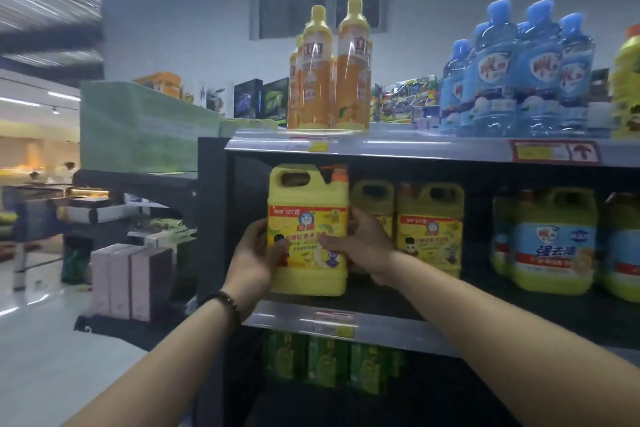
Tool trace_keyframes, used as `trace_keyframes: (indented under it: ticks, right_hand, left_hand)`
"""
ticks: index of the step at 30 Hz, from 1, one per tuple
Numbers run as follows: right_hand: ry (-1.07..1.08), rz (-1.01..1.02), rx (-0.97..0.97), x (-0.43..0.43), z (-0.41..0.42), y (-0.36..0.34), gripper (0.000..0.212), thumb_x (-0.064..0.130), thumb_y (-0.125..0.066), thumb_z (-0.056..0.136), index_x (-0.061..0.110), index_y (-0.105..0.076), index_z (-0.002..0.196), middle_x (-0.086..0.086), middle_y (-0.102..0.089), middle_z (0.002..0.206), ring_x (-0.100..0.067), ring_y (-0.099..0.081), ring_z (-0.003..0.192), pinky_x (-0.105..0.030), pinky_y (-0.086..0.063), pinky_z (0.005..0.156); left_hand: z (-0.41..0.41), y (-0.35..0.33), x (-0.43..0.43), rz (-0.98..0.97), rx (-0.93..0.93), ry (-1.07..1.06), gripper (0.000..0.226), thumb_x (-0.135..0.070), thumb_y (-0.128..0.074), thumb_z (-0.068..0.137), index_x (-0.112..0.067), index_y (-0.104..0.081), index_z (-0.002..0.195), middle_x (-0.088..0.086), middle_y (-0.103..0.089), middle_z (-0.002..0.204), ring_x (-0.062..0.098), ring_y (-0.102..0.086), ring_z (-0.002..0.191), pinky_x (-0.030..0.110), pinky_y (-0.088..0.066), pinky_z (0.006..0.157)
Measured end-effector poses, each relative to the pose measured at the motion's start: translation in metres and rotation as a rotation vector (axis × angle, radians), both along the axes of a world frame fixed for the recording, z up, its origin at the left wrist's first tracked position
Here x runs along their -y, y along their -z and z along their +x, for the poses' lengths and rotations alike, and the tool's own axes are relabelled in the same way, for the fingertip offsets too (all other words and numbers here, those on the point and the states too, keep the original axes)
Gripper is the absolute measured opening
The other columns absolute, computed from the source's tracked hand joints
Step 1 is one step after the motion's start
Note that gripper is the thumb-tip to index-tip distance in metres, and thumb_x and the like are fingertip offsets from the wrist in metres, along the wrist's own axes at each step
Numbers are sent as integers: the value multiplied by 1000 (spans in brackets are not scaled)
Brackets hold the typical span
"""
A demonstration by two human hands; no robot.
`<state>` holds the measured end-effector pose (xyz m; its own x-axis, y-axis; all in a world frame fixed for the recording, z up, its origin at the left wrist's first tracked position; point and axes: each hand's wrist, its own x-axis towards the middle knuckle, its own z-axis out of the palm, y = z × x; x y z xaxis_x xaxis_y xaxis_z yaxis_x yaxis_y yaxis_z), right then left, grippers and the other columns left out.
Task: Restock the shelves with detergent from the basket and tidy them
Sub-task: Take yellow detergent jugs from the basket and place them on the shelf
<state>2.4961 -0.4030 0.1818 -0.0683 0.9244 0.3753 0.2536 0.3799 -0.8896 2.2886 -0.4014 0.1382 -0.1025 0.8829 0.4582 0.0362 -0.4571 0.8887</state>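
Both hands clasp the yellow jug (307, 215) by its sides: the left hand (254, 255) wraps the left edge, thumb on the label, and the right hand (363, 246) curls round the right edge. The jug is at the left front of the middle shelf (398, 329), near its lip; whether its base sits fully down is hard to tell in this dim light. Released early, it could tip forward off the lip. Pushed back crooked, it could knock the jug behind (373, 196) or the neighbouring jug (429, 232).
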Motion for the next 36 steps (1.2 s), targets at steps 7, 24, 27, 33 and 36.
trace_keyframes:
  ticks: [7,24,27,33,36]
  right_hand:
    - [134,96,168,-54,-19,36,52,28,-89,85,33,-58,127,10,-74,123,-11,-70,112,-41,-59,100]
    - [255,69,467,-10,-11,28,41,41,-80,92,18,-64,122,4,-70,114,-16,-65,100,-31,-54,75]
    - [281,134,496,40,0,43,35,36,-75,96,20,-61,124,6,-69,111,-15,-68,98,-35,-59,84]
    - [205,35,427,135,53,99,25,35,-74,96,32,-66,120,10,-69,105,-10,-69,95,-37,-63,85]
    - [186,-94,441,170,90,148,14,39,-74,96,41,-68,109,15,-72,104,-5,-69,97,-38,-62,90]
  left_hand:
    - [-6,30,-51,51,-253,-224,56,-14,-70,97,-34,-51,146,-14,-71,122,12,-69,109,41,-56,97]
    - [6,21,-2,-19,-570,-290,37,-14,-66,96,-21,-59,131,-7,-69,120,16,-67,111,35,-54,95]
    - [21,47,42,208,-702,-363,50,-16,-73,93,-18,-61,141,3,-62,139,22,-57,128,29,-45,104]
    - [59,115,127,321,-684,-272,32,-12,-76,86,-24,-67,114,-9,-61,110,16,-62,102,34,-53,89]
    - [78,173,159,177,-763,-120,30,-18,-76,88,-37,-62,107,-15,-59,106,12,-61,99,31,-53,84]
